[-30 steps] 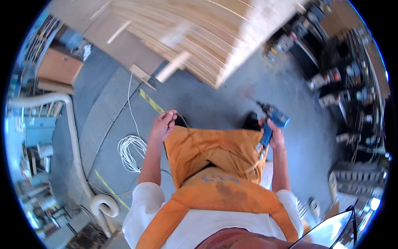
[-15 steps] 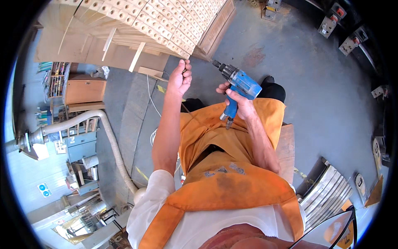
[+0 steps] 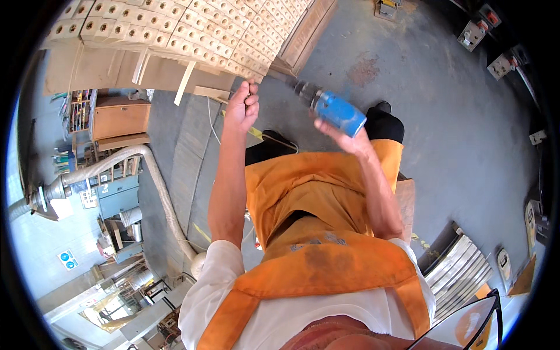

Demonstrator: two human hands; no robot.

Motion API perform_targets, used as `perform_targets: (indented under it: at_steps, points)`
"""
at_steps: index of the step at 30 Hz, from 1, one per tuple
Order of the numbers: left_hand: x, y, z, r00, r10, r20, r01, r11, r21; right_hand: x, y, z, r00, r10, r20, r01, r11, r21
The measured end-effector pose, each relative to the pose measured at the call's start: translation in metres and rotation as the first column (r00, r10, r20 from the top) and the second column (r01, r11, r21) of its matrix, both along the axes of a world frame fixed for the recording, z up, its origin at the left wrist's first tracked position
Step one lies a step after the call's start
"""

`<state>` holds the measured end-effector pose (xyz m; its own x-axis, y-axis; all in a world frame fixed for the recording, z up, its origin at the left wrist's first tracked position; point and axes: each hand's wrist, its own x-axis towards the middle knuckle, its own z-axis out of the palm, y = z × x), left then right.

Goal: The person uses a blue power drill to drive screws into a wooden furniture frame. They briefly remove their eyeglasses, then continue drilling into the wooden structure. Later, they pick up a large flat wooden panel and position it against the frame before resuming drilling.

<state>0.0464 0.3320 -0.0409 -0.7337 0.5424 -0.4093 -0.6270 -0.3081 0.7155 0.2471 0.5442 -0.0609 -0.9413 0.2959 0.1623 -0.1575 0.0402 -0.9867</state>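
Note:
My left hand is closed, fingers curled in, beside the near corner of a stack of pale wooden blocks whose faces show rows of round holes. Whatever lies between its fingers is too small to make out. A blue pistol-grip power driver is in my right hand, which wraps it from below. Its dark chuck points up and left toward that same corner, a short gap away, and its front end is blurred. The driver's handle and most of my right fingers are hidden under its body.
Thin wooden strips jut from the stack's near side. A brown wooden panel stands at its right. On the left, a ribbed hose runs past a wooden cabinet. Curved metal slats lie at lower right.
My right hand has turned the driver so its body hides the handle, and its tip has moved up and left. My left hand has shifted slightly left, still closed.

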Motion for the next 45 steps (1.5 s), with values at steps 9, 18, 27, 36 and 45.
perform_targets:
  at_steps: [9, 18, 27, 36, 45]
  points:
    - [0.023, -0.011, -0.021, 0.993, -0.109, 0.039, 0.114, 0.980, -0.163, 0.016, -0.008, -0.032, 0.911, 0.348, 0.222, -0.112, 0.726, -0.678]
    - [0.002, 0.011, -0.033, 0.985, -0.169, 0.023, 0.170, 0.959, -0.227, 0.018, -0.045, -0.042, 0.961, 0.145, 0.237, -0.010, 0.870, -0.493]
    - [-0.011, 0.019, -0.057, 0.994, -0.005, 0.108, -0.009, 0.991, 0.133, -0.016, -0.055, -0.047, 0.968, 0.154, 0.200, 0.054, 0.647, -0.760]
    - [-0.016, -0.003, -0.050, 0.999, 0.028, -0.039, -0.036, 0.979, -0.202, -0.024, -0.045, -0.047, 0.960, 0.203, 0.194, 0.022, 0.634, -0.773]
    - [-0.031, 0.011, -0.017, 0.955, 0.012, -0.298, -0.179, 0.822, -0.540, -0.029, -0.042, -0.050, 0.965, 0.213, 0.154, 0.022, 0.519, -0.855]
